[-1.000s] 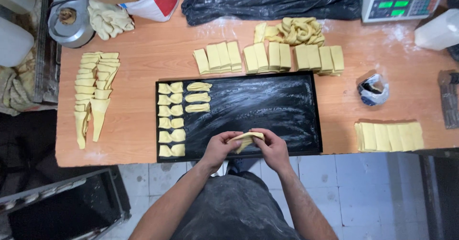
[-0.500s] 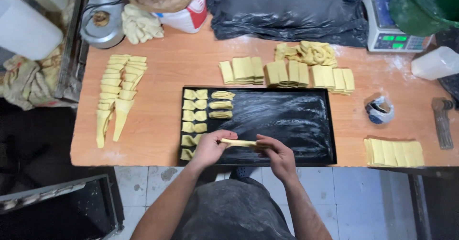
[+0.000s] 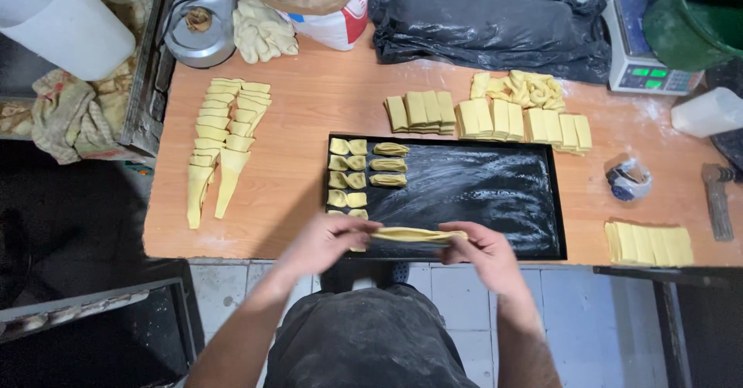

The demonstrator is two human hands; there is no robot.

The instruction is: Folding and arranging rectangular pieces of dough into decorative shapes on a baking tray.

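Both hands are working over the near edge of the black baking tray (image 3: 495, 194), and they are sharing 1 piece of yellow dough (image 3: 418, 235). The left hand (image 3: 329, 241) is pinching the left end of that dough strip, fingers closed on it, while the right hand (image 3: 484, 252) is gripping the right end the same way, so the strip is hanging stretched out flat between them, just above the tray's front rim. On the tray's left side, folded dough pieces (image 3: 348, 173) are sitting in 2 short columns, with 3 rolled pieces (image 3: 388, 164) lined up just beside them. Farther back on the wooden table (image 3: 302, 133), stacks of dough rectangles (image 3: 495, 116) are lying in a row behind the tray, and a fan of long dough triangles (image 3: 224, 136) is spreading out well to the left.
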